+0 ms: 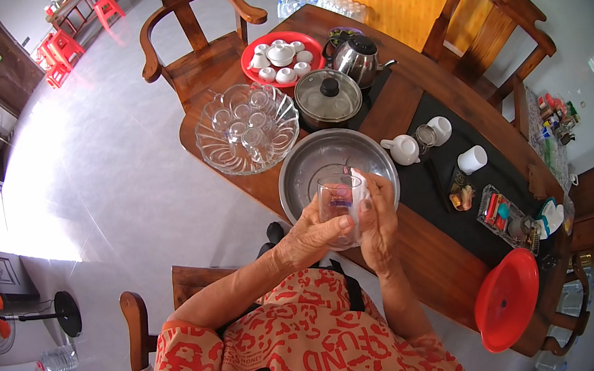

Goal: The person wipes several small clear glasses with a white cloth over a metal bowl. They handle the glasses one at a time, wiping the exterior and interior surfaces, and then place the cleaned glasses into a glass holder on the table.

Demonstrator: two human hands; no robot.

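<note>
Over the near rim of a steel basin point(298, 172), my left hand point(312, 234) grips a clear drinking glass point(334, 194), its fingers wrapped round the lower part. My right hand point(380, 227) presses a white cloth or tissue point(360, 190) against the glass's right side. Part of the cloth is hidden behind the fingers. Left of the basin, a fluted clear glass bowl point(214, 154) holds several small glass cups point(236, 130). Beyond the basin sits a lidded pot point(329, 100).
A red tray point(251, 55) with a white tea set and a steel kettle point(357, 61) stand farther back. White cups point(472, 159), a tray of small items point(508, 219) and a red basin point(510, 299) lie to the right. Wooden chairs point(203, 46) surround the table.
</note>
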